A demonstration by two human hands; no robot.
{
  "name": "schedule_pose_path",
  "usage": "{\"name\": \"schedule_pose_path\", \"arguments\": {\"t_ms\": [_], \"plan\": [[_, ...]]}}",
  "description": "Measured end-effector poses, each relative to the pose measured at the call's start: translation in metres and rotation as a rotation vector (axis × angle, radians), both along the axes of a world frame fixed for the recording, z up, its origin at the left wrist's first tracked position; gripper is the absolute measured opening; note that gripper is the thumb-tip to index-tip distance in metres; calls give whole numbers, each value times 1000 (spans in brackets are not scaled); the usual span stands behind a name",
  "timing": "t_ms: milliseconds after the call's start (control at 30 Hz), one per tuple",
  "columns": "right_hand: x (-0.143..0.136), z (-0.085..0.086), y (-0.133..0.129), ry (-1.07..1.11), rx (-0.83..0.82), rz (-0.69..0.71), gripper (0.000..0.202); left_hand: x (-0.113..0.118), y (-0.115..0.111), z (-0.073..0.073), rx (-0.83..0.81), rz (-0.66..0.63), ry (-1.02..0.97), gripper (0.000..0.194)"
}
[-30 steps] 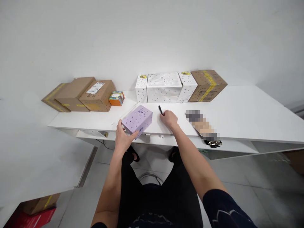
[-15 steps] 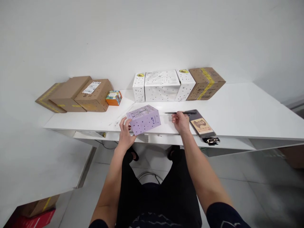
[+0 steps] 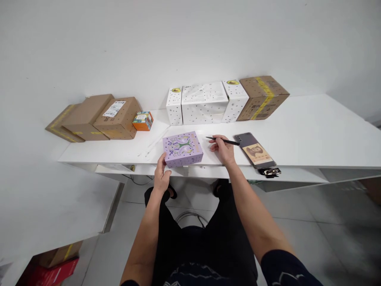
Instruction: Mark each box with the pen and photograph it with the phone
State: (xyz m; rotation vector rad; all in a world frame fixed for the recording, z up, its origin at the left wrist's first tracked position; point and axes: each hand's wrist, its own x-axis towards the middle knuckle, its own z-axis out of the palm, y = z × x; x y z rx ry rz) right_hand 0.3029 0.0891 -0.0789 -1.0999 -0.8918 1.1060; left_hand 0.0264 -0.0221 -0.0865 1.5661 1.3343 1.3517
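Observation:
A purple patterned box lies near the front edge of the white table, its illustrated top face up. My left hand grips its left front corner, fingers along the left side and thumb low by the front. My right hand is closed around a black pen, whose thin tip points left, above the table and to the right of the box. Beside that hand a smartphone with a picture card on its back lies face down, a dark strap with a metal piece at its lower end.
Brown cardboard boxes and a small orange box line the back left. White spotted boxes and a taped brown carton stand along the wall. An open shelf runs under the tabletop.
The purple box has turned from tilted, front side showing, to lying with its top face up. My left hand has shifted slightly right and down; the pen stays in my right hand.

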Motion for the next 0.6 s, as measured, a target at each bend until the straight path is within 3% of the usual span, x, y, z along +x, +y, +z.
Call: {"name": "schedule_pose_path", "arguments": {"t_ms": [133,367,600], "plan": [[0,-1,0,1,1,-9,28,6,4,9,-36,56,-156,53],[0,-3,0,5,27,-19,32,14,16,18,-216,309,-100,65],[-6,-4,0,-9,14,-35,36,18,15,26,-334,254,-121,60]]}}
